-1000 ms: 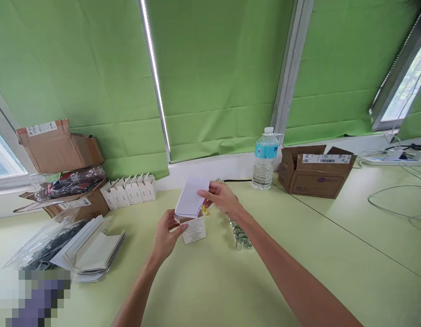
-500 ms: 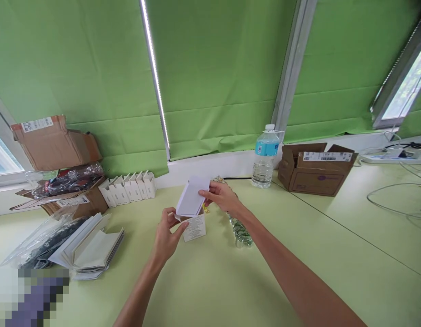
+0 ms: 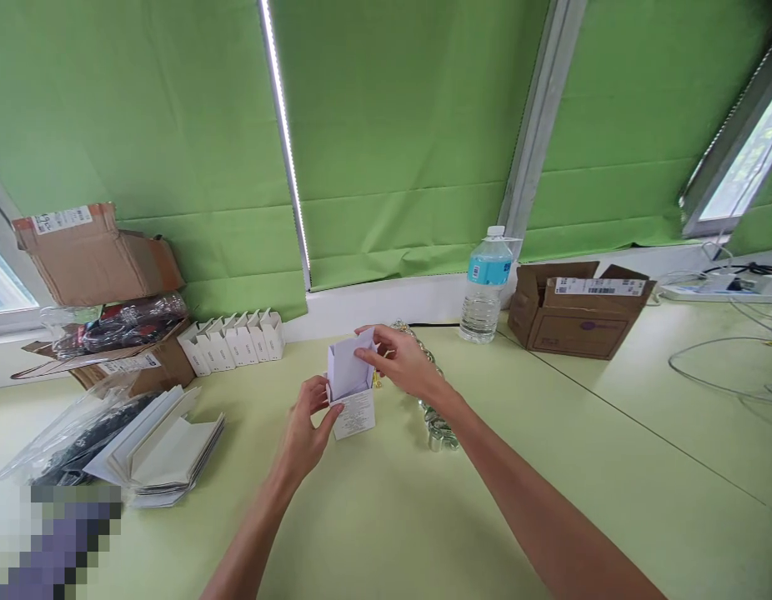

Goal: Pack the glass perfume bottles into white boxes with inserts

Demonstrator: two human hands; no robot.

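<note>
A small white box (image 3: 354, 417) with fine print on its front stands on the table, its top uncovered. My left hand (image 3: 308, 425) grips the box at its left side, thumb on the front edge. A folded white paper piece (image 3: 348, 367) sits partly inside the box and rises above its rim. The fingers of my right hand (image 3: 398, 354) pinch the upper right edge of this paper. Behind my right wrist lies a row of shiny silver-green foil-like items (image 3: 437, 429), partly hidden by the arm. A bit of yellow (image 3: 378, 379) shows beside the box.
Several white boxes (image 3: 236, 342) stand in a row at the back left. Flat white cartons (image 3: 173, 458) and a plastic bag (image 3: 79, 442) lie nearer. Cardboard boxes (image 3: 104, 258) are stacked left. A water bottle (image 3: 483, 287) and an open carton (image 3: 577, 317) stand right, with cables (image 3: 724, 367) beyond.
The white paper piece has gone from tilted above the box to standing lower and more upright, partly in it. My right hand has shifted slightly left and up with it.
</note>
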